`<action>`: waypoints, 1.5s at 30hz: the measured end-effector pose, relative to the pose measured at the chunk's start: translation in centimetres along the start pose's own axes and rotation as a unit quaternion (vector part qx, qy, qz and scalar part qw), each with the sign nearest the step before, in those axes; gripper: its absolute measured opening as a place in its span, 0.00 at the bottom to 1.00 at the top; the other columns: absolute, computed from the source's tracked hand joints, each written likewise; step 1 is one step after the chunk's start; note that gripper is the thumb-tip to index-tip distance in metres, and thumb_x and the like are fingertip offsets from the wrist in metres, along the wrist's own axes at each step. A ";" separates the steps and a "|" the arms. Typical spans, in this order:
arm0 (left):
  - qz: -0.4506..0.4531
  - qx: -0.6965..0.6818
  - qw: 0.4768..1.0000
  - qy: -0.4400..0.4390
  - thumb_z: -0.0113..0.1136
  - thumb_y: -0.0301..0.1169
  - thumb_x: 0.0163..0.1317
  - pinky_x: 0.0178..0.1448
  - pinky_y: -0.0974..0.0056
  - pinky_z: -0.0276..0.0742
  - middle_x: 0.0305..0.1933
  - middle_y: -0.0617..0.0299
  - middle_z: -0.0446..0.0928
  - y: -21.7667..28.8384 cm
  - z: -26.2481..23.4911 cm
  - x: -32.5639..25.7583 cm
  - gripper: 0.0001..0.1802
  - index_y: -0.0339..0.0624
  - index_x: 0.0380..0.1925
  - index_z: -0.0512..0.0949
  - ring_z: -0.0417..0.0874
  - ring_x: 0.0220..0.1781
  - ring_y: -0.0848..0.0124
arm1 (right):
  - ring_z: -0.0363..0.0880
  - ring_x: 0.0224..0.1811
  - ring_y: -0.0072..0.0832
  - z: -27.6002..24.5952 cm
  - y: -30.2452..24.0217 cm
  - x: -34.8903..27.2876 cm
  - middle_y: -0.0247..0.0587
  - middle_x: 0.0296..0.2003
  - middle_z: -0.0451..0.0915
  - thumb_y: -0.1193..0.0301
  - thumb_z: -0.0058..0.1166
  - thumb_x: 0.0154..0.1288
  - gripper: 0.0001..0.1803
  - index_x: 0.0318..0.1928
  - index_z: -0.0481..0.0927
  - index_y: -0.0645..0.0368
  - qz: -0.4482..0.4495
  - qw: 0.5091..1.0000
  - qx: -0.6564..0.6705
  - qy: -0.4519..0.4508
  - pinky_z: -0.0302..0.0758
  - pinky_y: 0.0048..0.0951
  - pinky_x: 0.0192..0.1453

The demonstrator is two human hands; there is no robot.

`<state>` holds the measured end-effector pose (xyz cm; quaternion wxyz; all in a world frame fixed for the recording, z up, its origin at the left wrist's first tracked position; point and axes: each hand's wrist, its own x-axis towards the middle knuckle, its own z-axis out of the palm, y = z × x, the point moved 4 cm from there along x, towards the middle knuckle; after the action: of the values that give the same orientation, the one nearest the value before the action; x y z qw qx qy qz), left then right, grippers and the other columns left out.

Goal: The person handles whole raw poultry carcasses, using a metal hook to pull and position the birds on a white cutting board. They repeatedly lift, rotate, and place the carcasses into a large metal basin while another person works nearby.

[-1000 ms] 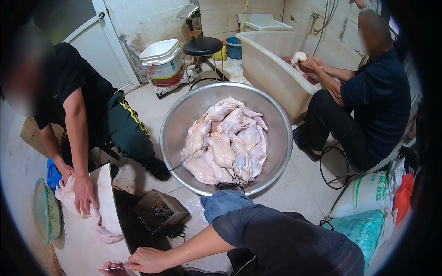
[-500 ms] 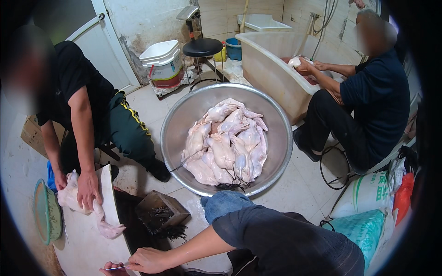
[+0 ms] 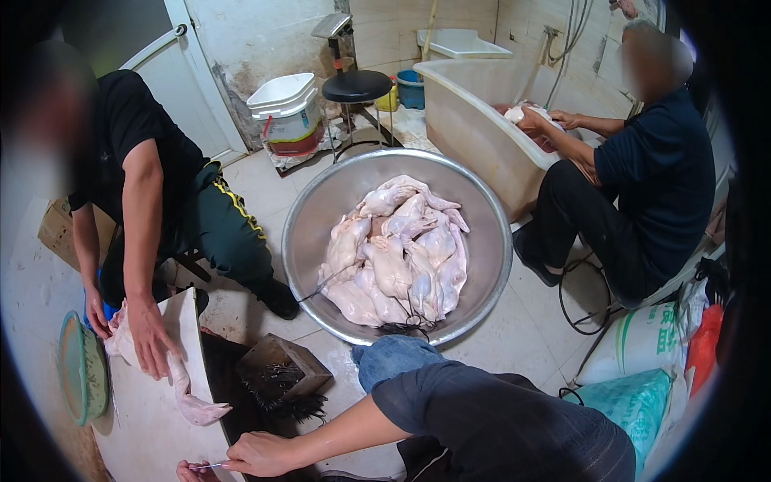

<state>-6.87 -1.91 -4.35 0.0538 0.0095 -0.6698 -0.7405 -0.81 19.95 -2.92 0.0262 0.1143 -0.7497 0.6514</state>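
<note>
At the lower edge, my right hand [image 3: 259, 455] is closed in a pinch on one end of a thin metal rod [image 3: 210, 465]. The fingers of my left hand [image 3: 193, 471] are curled about the rod's other end; most of that hand is cut off by the frame. Both hands are beside the near end of a pale board [image 3: 165, 430]. Farther up the board lies a plucked, pale bird [image 3: 186, 394], its long neck and head toward me. A co-worker's hand [image 3: 150, 333] presses on it.
A wide metal basin [image 3: 474, 309] holds several plucked birds [image 3: 389, 265]. An open box [image 3: 281, 365] with dark thin pieces stands beside the board. At the right, another person handles a pale bird in a large tub [image 3: 458, 120]. A green basin [image 3: 76, 369] is left.
The co-worker's hands and the bird on the board have shifted slightly, its head end nearer me. My left fingers have drawn in around the rod; my right hand stays nearly still.
</note>
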 end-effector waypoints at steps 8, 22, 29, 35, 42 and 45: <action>-0.014 -0.005 1.000 0.001 0.57 0.46 0.75 0.57 0.54 0.75 0.50 0.50 0.73 -0.1 0.2 -0.2 0.28 0.31 0.59 0.72 0.75 0.52 0.58 | 0.79 0.27 0.58 0.0 -0.2 0.1 0.60 0.22 0.79 0.60 0.54 0.74 0.24 0.26 0.79 0.69 -0.015 1.000 0.005 0.007 0.75 0.50 0.33; -0.070 0.007 0.997 0.029 0.47 0.57 0.77 0.57 0.54 0.74 0.50 0.50 0.74 0.1 1.8 -0.5 0.37 0.28 0.62 0.69 0.76 0.51 0.59 | 0.80 0.27 0.58 -0.1 -0.1 0.3 0.59 0.22 0.80 0.61 0.54 0.73 0.23 0.25 0.79 0.67 -0.026 1.000 -0.004 0.012 0.76 0.50 0.34; -0.068 -0.001 0.997 0.023 0.48 0.57 0.77 0.53 0.57 0.74 0.47 0.52 0.74 0.4 1.9 -0.7 0.37 0.28 0.60 0.70 0.76 0.48 0.62 | 0.80 0.27 0.58 0.0 -0.3 0.2 0.60 0.22 0.79 0.60 0.54 0.74 0.23 0.25 0.80 0.67 -0.033 0.999 -0.002 0.014 0.76 0.50 0.33; -0.066 -0.007 0.998 0.017 0.50 0.56 0.77 0.51 0.58 0.75 0.45 0.54 0.74 0.5 2.2 -0.7 0.35 0.29 0.58 0.70 0.76 0.46 0.64 | 0.80 0.27 0.58 1.1 1.4 0.8 0.60 0.22 0.79 0.60 0.53 0.74 0.23 0.26 0.80 0.67 -0.046 0.998 -0.022 0.036 0.76 0.50 0.33; -0.063 -0.008 0.998 0.013 0.51 0.53 0.77 0.53 0.57 0.77 0.46 0.53 0.75 0.5 1.8 -0.8 0.33 0.29 0.58 0.70 0.77 0.47 0.63 | 0.80 0.27 0.58 0.2 0.0 0.2 0.61 0.22 0.79 0.60 0.53 0.74 0.23 0.27 0.80 0.68 -0.026 1.000 -0.006 0.008 0.75 0.51 0.33; -0.057 -0.019 0.998 0.001 0.51 0.52 0.78 0.55 0.56 0.77 0.47 0.52 0.75 0.3 1.6 -0.6 0.32 0.29 0.58 0.70 0.78 0.48 0.61 | 0.80 0.28 0.59 0.4 0.3 0.3 0.61 0.23 0.79 0.60 0.53 0.74 0.24 0.26 0.80 0.68 -0.021 1.000 -0.012 0.010 0.75 0.51 0.34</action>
<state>-6.35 -0.26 -3.96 0.0128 0.0475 -0.6541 -0.7548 -1.10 19.58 -3.22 0.0487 0.1237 -0.7547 0.6425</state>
